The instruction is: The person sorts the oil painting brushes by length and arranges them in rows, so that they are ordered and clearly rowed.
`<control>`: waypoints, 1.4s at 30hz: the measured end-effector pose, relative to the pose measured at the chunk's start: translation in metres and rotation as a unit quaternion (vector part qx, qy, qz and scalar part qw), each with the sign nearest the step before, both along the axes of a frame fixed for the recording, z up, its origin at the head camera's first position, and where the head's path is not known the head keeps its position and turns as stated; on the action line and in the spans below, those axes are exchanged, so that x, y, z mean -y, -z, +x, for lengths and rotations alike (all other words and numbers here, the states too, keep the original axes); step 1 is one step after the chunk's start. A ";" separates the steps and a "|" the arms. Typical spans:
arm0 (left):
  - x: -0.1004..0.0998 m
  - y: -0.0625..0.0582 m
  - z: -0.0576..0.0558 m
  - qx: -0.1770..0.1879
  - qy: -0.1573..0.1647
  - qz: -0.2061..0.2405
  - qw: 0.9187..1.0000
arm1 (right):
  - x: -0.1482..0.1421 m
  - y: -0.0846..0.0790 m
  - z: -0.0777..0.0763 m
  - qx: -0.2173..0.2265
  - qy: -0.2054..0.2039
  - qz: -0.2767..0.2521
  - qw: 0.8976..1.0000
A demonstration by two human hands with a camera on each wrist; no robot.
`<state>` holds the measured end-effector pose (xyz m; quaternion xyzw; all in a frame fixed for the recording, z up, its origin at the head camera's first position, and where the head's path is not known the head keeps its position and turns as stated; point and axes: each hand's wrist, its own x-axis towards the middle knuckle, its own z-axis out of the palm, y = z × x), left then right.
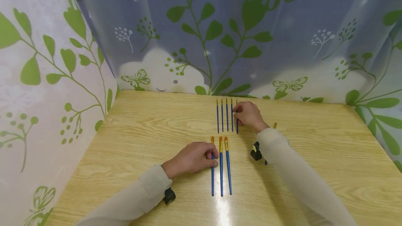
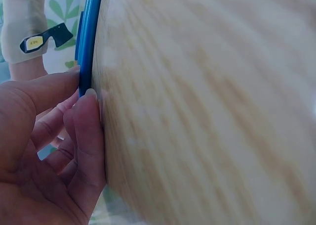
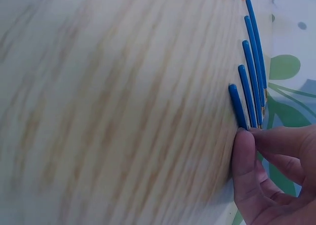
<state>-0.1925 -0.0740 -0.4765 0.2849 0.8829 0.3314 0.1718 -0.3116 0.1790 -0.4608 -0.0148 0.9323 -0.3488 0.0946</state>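
Observation:
Toward the back of the table, several thin blue paintbrushes [image 1: 227, 118] lie side by side with tips pointing away. My right hand [image 1: 249, 116] pinches the rightmost of them, a paintbrush [image 3: 237, 104] whose handle end shows in the right wrist view. Nearer to me, three larger blue paintbrushes with orange bristles form a front row. My left hand [image 1: 194, 157] holds the leftmost one, a paintbrush [image 1: 212, 180], between thumb and fingers; its blue handle [image 2: 89, 37] fills the left wrist view's upper part. Beside it lie a middle paintbrush [image 1: 221, 170] and a right paintbrush [image 1: 229, 172].
Another paintbrush [image 1: 275, 125] lies to the right, mostly hidden under my right forearm. The wood-grain table [image 1: 150, 121] meets a patterned curtain [image 1: 282, 44] at the back and a leaf-printed one at the left. Black wrist cameras hang below both sleeves.

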 end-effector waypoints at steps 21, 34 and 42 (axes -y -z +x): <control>0.000 0.000 0.001 -0.003 0.003 0.002 1.000 | -0.001 0.003 0.004 -0.018 0.008 -0.001 1.000; 0.000 0.000 0.001 -0.001 0.001 0.000 1.000 | -0.015 -0.008 0.016 -0.047 0.000 0.002 0.999; 0.000 -0.001 0.002 0.001 0.000 0.003 1.000 | -0.026 -0.011 0.029 -0.072 -0.015 0.016 0.997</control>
